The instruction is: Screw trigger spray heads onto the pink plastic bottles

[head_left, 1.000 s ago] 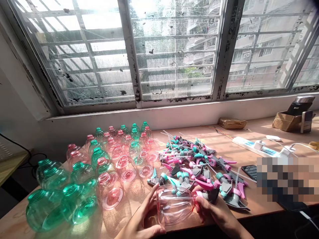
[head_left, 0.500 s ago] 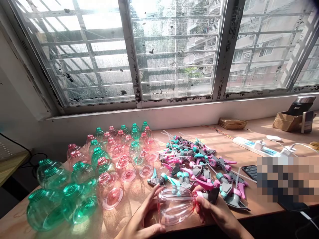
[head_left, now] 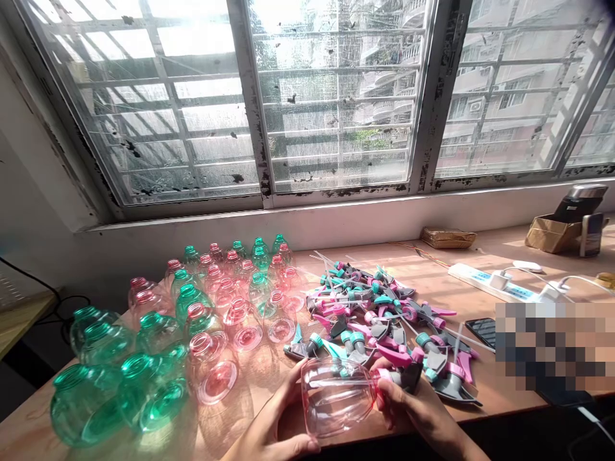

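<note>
A clear pink spray bottle (head_left: 336, 400) lies on its side in the air at the table's front edge, its base to the left and neck to the right. My left hand (head_left: 281, 419) is curled round the base end, thumb below and fingers above. My right hand (head_left: 408, 406) pinches the pink collar at the neck, where a pink and grey trigger sprayer (head_left: 401, 360) sits on the bottle. A straw shows through the clear wall. Just behind my hands lies a heap of loose trigger sprayers (head_left: 379, 307) in pink, teal and grey.
Several green bottles (head_left: 154, 390) and pink bottles (head_left: 214, 371) stand open-necked on the table's left. To the right are a power strip (head_left: 494, 285) with plugged chargers, a phone (head_left: 482, 331), a brown packet (head_left: 448, 238) and a cardboard box (head_left: 550, 232). Part of the right side is pixelated.
The bottle has turned slightly about its length and its base end has shifted a touch to the left. Both hands keep their hold in nearly the same place.
</note>
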`<control>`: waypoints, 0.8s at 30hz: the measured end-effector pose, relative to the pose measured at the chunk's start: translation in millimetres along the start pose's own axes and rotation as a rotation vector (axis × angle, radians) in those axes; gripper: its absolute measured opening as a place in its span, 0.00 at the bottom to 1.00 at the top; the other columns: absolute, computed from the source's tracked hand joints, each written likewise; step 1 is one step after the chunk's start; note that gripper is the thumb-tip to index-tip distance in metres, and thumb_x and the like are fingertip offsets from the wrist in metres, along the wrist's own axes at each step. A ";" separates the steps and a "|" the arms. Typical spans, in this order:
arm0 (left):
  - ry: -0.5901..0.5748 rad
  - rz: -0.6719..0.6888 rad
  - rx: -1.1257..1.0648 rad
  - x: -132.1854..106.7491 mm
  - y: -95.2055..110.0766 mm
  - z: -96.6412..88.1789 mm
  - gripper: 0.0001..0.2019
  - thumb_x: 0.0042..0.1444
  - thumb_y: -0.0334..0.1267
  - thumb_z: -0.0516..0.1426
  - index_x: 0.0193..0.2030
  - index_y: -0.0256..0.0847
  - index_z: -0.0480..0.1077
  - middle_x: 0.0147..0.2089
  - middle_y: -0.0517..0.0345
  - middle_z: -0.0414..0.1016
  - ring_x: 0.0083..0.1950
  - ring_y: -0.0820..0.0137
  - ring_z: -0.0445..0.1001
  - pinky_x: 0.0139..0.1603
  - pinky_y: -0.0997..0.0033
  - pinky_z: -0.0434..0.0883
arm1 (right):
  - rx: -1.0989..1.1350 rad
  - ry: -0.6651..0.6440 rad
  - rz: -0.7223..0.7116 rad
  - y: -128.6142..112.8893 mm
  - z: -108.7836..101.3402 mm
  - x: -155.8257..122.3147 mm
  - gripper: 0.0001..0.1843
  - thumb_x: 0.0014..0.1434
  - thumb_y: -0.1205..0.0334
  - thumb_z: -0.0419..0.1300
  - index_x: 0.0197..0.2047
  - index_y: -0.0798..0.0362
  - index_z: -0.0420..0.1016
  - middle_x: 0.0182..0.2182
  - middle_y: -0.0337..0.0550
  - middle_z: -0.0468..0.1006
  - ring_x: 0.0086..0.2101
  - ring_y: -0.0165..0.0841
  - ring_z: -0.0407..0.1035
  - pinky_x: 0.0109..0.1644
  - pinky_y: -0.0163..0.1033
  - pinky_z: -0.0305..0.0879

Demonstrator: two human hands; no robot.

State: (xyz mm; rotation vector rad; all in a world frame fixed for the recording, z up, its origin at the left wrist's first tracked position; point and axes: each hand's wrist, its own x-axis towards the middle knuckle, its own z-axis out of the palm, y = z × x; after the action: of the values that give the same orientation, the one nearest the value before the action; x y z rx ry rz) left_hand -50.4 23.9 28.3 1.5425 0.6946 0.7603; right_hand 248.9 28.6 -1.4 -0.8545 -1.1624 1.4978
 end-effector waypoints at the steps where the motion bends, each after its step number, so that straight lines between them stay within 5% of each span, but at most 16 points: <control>1: -0.006 0.004 -0.021 0.4 -0.4 0.7 0.41 0.59 0.40 0.67 0.73 0.66 0.52 0.80 0.66 0.50 0.80 0.53 0.48 0.79 0.47 0.49 | -0.002 0.000 -0.003 -0.2 0.1 0.0 0.25 0.58 0.40 0.68 0.43 0.52 0.71 0.24 0.38 0.78 0.20 0.30 0.71 0.25 0.36 0.68; 7: -0.018 0.017 -0.085 0.7 -3.9 1.1 0.42 0.61 0.40 0.66 0.73 0.70 0.48 0.80 0.67 0.48 0.79 0.52 0.51 0.78 0.45 0.52 | 0.006 -0.009 -0.022 -2.7 1.9 -0.3 0.24 0.58 0.41 0.69 0.43 0.52 0.71 0.23 0.37 0.78 0.20 0.30 0.70 0.25 0.36 0.68; 14: -0.019 0.014 -0.013 1.2 -1.6 -1.1 0.45 0.61 0.45 0.66 0.76 0.64 0.42 0.80 0.60 0.49 0.78 0.50 0.52 0.77 0.43 0.51 | 0.003 0.008 -0.013 -4.2 2.8 -0.8 0.25 0.57 0.41 0.69 0.44 0.52 0.71 0.24 0.38 0.78 0.20 0.31 0.70 0.25 0.38 0.69; 24: -0.013 0.010 -0.086 1.2 3.6 5.6 0.40 0.62 0.41 0.65 0.74 0.69 0.48 0.81 0.68 0.45 0.80 0.52 0.45 0.78 0.44 0.49 | 0.000 -0.014 -0.023 -4.5 2.1 -0.8 0.24 0.58 0.40 0.68 0.44 0.52 0.71 0.24 0.38 0.78 0.20 0.31 0.71 0.26 0.37 0.69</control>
State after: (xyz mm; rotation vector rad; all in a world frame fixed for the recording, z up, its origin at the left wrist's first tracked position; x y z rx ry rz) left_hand -45.2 21.1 31.6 1.4725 0.6364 0.7773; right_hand 248.4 27.5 3.5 -0.8299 -1.1789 1.4873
